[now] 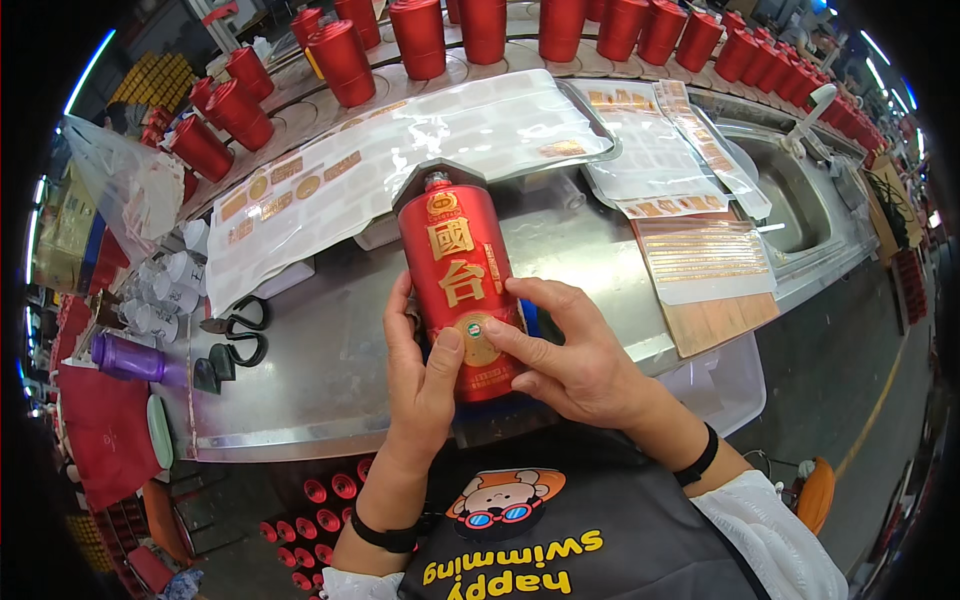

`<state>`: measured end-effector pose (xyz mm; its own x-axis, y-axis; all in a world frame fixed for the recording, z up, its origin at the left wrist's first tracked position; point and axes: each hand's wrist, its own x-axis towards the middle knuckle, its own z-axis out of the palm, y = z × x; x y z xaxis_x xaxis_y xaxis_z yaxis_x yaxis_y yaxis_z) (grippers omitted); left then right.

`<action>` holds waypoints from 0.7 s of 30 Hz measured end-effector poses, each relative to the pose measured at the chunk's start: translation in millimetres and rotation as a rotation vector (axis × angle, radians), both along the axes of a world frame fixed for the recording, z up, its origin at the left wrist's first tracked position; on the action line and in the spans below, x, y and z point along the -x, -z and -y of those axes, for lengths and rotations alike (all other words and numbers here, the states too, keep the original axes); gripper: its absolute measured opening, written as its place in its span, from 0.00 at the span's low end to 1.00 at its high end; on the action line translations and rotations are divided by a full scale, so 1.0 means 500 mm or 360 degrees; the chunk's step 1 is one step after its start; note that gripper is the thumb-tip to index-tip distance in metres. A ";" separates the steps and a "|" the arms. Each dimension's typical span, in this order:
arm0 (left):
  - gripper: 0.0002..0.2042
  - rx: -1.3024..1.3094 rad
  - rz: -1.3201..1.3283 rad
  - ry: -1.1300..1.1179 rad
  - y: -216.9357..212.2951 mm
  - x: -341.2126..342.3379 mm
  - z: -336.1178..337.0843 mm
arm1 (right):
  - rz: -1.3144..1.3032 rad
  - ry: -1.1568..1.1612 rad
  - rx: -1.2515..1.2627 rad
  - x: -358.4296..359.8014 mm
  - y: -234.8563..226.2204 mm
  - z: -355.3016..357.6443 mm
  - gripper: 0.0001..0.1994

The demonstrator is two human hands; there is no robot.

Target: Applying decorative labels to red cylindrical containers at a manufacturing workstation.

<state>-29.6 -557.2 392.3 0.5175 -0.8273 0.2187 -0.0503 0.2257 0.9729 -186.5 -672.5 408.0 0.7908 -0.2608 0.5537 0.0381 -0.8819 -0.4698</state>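
Observation:
I hold a red cylindrical bottle [458, 275] with gold characters lying lengthwise over the steel workbench [330, 370], its neck pointing away from me. My left hand [420, 375] wraps its left side, thumb pressing a round gold sticker [477, 338] near the bottle's lower end. My right hand [565, 350] grips the right side, its index finger resting on the same sticker.
Clear sheets of gold labels [400, 160] lie beyond the bottle, with more label sheets [660, 160] to the right. Rows of red bottles [480, 30] stand on the conveyor behind. Black scissors [238, 335] and a purple bottle [130, 358] lie at left. A steel sink [790, 195] is at right.

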 end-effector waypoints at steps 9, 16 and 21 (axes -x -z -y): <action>0.33 0.0007 -0.0103 0.0009 -0.002 0.004 0.000 | 0.0072 0.0016 -0.0454 0.000 0.014 0.003 0.28; 0.33 -0.0021 -0.0052 -0.0025 -0.007 0.008 0.002 | -0.0012 0.0111 -0.0623 -0.022 0.018 0.004 0.32; 0.35 0.0027 0.0015 -0.0053 -0.003 0.000 0.000 | -0.0009 0.0084 -0.0741 -0.022 0.023 0.011 0.30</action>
